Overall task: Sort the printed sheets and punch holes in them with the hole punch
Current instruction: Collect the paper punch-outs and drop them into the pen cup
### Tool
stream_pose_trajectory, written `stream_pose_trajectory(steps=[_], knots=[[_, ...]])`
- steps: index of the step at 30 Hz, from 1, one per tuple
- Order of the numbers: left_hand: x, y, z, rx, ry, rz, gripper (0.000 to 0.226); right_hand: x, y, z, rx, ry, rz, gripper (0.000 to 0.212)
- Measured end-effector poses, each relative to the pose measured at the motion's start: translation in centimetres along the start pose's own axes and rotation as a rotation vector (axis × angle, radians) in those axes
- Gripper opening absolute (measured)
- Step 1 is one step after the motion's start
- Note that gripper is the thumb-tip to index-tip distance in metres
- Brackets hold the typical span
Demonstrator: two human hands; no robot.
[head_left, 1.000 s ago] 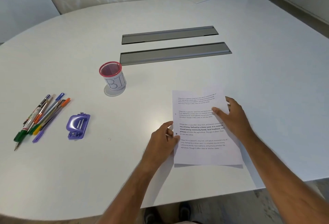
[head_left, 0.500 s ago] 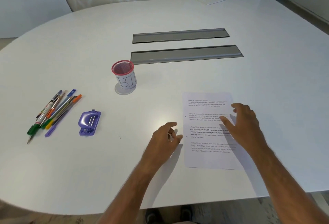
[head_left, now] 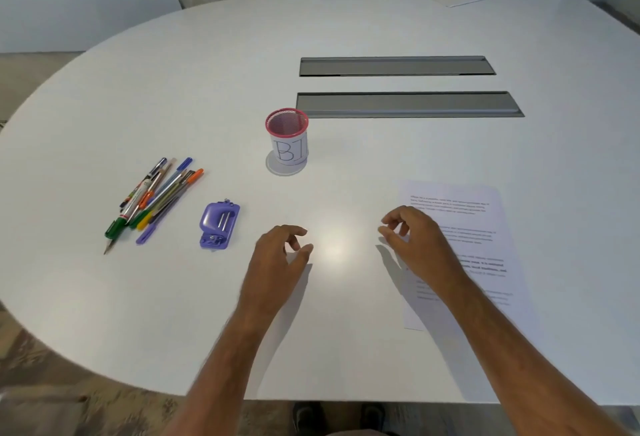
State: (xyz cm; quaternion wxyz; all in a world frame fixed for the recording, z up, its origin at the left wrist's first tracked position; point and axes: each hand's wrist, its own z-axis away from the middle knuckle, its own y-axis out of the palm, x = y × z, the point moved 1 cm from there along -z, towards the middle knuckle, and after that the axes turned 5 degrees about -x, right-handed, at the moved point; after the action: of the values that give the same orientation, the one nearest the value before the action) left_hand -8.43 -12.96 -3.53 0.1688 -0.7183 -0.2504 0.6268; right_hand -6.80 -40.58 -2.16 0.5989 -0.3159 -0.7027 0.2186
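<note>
Head view finds each hand, left hand [head_left: 277, 255] and right hand [head_left: 412, 241], loosely curled and empty, probably heading for the hole punch [head_left: 219, 225] beside the printed sheets [head_left: 485, 214]

Purple hole punch [head_left: 219, 226], pink-rimmed mesh cup [head_left: 287, 136], white table [head_left: 207, 65], grey slots [head_left: 408, 104].

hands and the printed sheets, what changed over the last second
Both hands let go of the printed sheets and lifted off. The left hand now hovers over bare table, nearer the hole punch; the right hand hangs at the sheets' left edge, fingers loosely curled. Sheets, punch, pens and cup lie as before.
</note>
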Motion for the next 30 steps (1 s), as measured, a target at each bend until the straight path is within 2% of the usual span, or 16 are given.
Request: stream_pose_trajectory(steps=[5,12,22,30], knots=[[2.2,-2.8,-0.1,-0.025,-0.038,-0.063,0.025,2.6,3.6,-1.0,0.075,0.003,-0.08,0.018],[4.1,-4.5,0.2,0.01,-0.067,-0.063,0.046,5.3,8.0,-2.2,0.178,0.01,-0.15,0.015],[4.3,-5.1,-0.7,0.099,-0.034,-0.062,0.029,7.5,11.3,-3.2,0.192,0.013,-0.164,0.012],[4.2,-4.5,-0.4,0.074,-0.007,-0.106,0.021,8.2,12.6,-2.5,0.203,-0.027,-0.156,0.015]])
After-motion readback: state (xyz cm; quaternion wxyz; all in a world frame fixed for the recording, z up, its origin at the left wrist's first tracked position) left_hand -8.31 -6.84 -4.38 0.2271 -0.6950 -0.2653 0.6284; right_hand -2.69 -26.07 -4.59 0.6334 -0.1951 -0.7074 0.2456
